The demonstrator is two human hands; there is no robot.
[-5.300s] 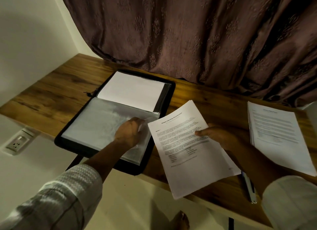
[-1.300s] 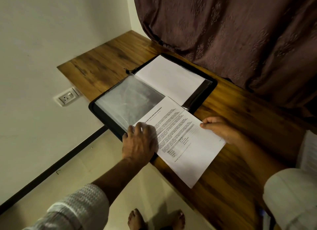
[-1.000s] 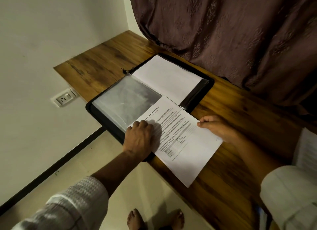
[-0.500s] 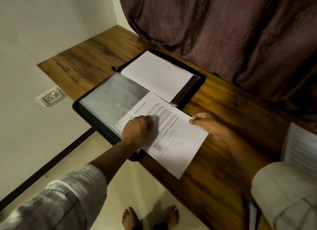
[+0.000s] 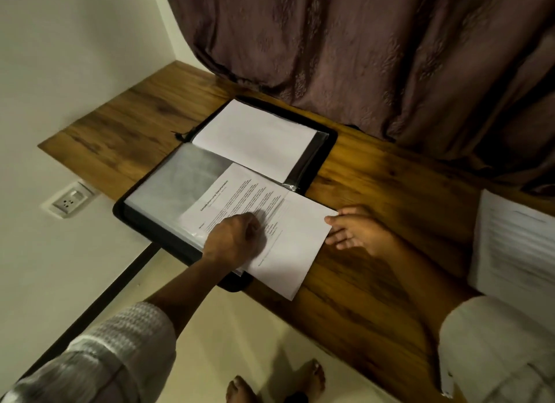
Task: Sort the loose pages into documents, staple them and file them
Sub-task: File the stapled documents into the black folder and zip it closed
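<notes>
The desk (image 5: 375, 252) carries the open folder (image 5: 327, 138), and right of the folder waits a pile of pages (image 5: 516, 246). The document (image 5: 288, 252) now sits deeper in the folder's near plastic sleeve (image 5: 180, 186) than half a second ago. Its long axis runs across the folder, title end inside, blank end jutting out to the folder's right. The left hand (image 5: 234, 240) rests curled at the sleeve's mouth; whether it pinches the plastic cannot be told. The right hand (image 5: 357, 231), no longer pinching, touches the outer edge with spread fingers.

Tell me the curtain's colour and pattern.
The curtain is dull brownish-purple with a faint repeated floral motif, seen in the head view.
</notes>
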